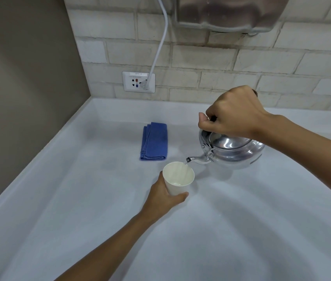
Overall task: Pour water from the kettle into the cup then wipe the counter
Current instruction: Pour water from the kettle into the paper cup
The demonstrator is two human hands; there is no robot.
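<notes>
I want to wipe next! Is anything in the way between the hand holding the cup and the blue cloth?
Nothing visible is. The blue cloth lies folded on the counter, beyond the cup that the left hand holds. Only bare counter shows between them. The kettle, in the right hand, is off to the right.

- Counter [241, 230]: meets the tiled wall [211, 57] behind and a plain wall at left
- Cup [179, 178]: on the counter, centre; left hand [165, 196] around its near side
- Kettle [234, 150]: right of the cup, tilted, spout over the cup's rim; right hand [234, 112] on its handle above
- Folded cloth [154, 141]: on the counter behind the cup, left of the kettle
- Socket [138, 81]: on the tiled wall behind the cloth; cable [160, 44] plugged in, running upward
</notes>
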